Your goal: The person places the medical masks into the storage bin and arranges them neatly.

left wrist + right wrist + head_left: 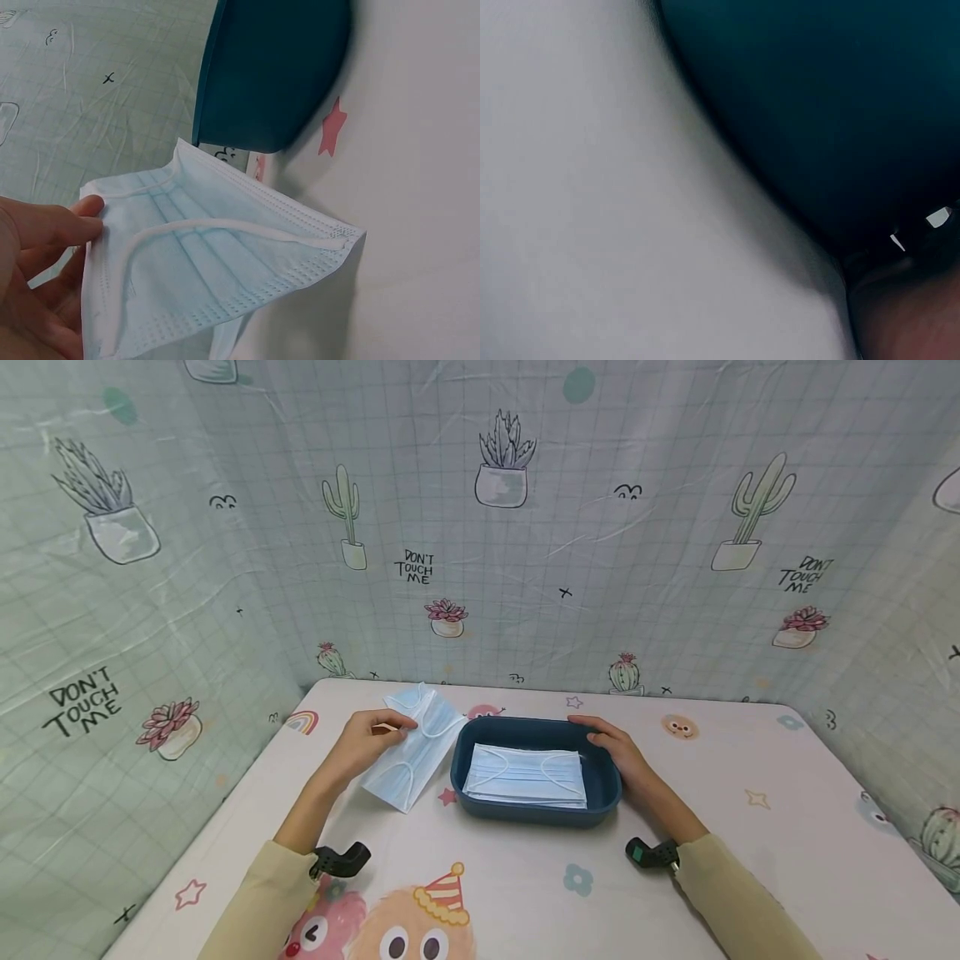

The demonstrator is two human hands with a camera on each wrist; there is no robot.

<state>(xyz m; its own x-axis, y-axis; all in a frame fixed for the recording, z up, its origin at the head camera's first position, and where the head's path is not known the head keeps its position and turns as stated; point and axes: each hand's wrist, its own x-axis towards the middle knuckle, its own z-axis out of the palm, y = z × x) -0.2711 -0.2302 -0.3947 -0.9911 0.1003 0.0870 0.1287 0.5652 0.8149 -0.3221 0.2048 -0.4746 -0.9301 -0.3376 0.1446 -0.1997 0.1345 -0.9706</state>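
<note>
A light blue pleated face mask [431, 747] with white ear loops hangs tilted to the left of a dark blue plastic container [517, 814]. My left hand [369, 745] pinches this mask by its edge between thumb and fingers. In the left wrist view, a pale blue strip [227, 337] shows below the mask; whether it belongs to a second mask I cannot tell. Inside the container lies a flat stack of face masks [525, 777], toward its left side. My right hand [621, 753] grips the container's right end, fingers over the rim. Its view is dark and mostly container wall.
The white tabletop [517, 893] bears printed cartoon figures, stars and flowers. Behind it and at both sides hangs a pale checked sheet [555, 543] with cactus drawings. A black wrist device [341, 860] sits at the left cuff, another [651, 853] at the right.
</note>
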